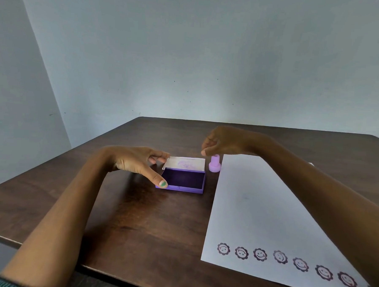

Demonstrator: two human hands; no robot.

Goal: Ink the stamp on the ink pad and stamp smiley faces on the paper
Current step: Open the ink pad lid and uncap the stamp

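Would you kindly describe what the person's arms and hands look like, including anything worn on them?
Both forearms are bare. The left hand has green polish on its thumbnail; a teal ribbed sleeve cuff shows at that arm's lower edge. The right hand shows no rings or visible polish.

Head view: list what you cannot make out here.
- Paper: its far right part is hidden behind the right forearm; its near right corner is cut off at the frame's edge.
- Right hand: blurred, so contact with the stamp is unclear.
- Ink pad: its near left corner is covered by the left hand thumb.
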